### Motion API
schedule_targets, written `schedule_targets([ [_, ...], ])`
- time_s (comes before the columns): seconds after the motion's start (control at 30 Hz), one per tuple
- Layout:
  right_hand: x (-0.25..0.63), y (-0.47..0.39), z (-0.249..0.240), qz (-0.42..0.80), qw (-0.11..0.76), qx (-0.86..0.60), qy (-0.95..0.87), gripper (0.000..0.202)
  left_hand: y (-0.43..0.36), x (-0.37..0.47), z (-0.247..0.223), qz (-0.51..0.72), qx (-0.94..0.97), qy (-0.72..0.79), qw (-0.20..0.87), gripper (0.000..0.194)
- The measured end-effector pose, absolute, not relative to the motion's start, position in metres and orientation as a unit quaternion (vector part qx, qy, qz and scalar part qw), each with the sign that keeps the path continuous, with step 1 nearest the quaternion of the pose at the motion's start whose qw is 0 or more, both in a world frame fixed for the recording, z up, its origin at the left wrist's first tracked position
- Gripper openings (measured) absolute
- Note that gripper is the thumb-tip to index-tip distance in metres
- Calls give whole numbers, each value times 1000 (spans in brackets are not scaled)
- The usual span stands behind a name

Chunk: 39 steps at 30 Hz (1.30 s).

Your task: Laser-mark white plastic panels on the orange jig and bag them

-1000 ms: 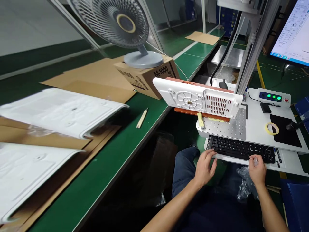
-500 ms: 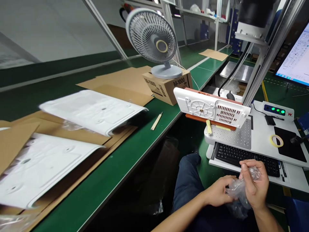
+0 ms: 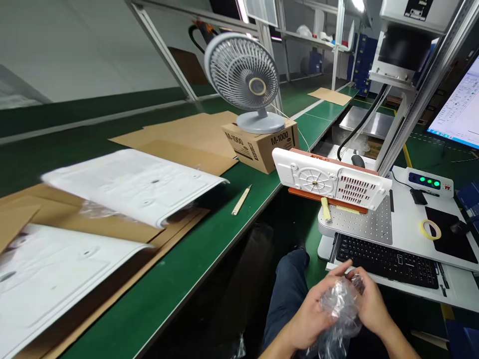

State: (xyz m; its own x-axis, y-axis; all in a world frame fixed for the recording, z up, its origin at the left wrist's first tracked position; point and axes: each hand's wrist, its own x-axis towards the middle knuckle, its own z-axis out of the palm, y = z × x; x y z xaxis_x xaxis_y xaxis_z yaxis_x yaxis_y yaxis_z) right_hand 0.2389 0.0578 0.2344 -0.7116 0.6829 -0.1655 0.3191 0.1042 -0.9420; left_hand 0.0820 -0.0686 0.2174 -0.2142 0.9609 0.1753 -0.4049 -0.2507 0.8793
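Observation:
Crumpled clear plastic film (image 3: pixel 340 304) is bunched between my two hands above my lap. My left hand (image 3: pixel 313 310) closes around its left side, while my right hand (image 3: pixel 368 301) grips it from the right. Loose film hangs down below both palms. Just beyond my fingers lies a black keyboard (image 3: pixel 389 259) on a pull-out tray. Above that, a white vented plastic panel (image 3: pixel 331 178) leans on an orange-brown fixture over a perforated metal plate (image 3: pixel 361 222).
On the green bench (image 3: pixel 198 249) lie white moulded panels (image 3: pixel 134 182) over cardboard sheets, and a utility knife (image 3: pixel 241 200). A grey fan (image 3: pixel 245 75) stands on a cardboard box (image 3: pixel 262 149). Yellow tape (image 3: pixel 430 229) and a mouse pad (image 3: pixel 454 234) are at right.
Both hands have moved left and lower in view with the plastic film, which is now gathered into a tighter bunch. The camera view has tilted slightly upward.

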Motion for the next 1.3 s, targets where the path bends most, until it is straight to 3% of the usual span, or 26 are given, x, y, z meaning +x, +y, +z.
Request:
schedule_targets([
  [0.1,222,54,229,606,151,-289,-725,40,-72,85,220,664,388,406,494,46],
  [0.23,213,70,232,646,115,-330,-679,51,-84,62,223,691,293,499,434,38],
  [0.4,218,98,238,608,211,-346,-683,54,-101,17,232,719,167,645,198,43],
  [0.5,224,102,238,631,197,-346,-666,52,-102,10,238,692,146,696,124,37],
  [0.63,231,94,236,680,125,-341,-637,57,-91,25,249,658,176,718,138,29],
  [0.87,254,82,225,621,14,-298,-725,56,-71,33,264,673,204,698,137,30],
  [1.0,261,81,228,611,50,-316,-724,42,-69,33,268,673,221,690,150,29],
  [1.07,261,83,234,626,91,-322,-704,45,-70,36,268,675,224,686,154,28],
  [1.3,249,89,281,810,172,-248,-503,54,-73,45,275,670,224,688,165,26],
])
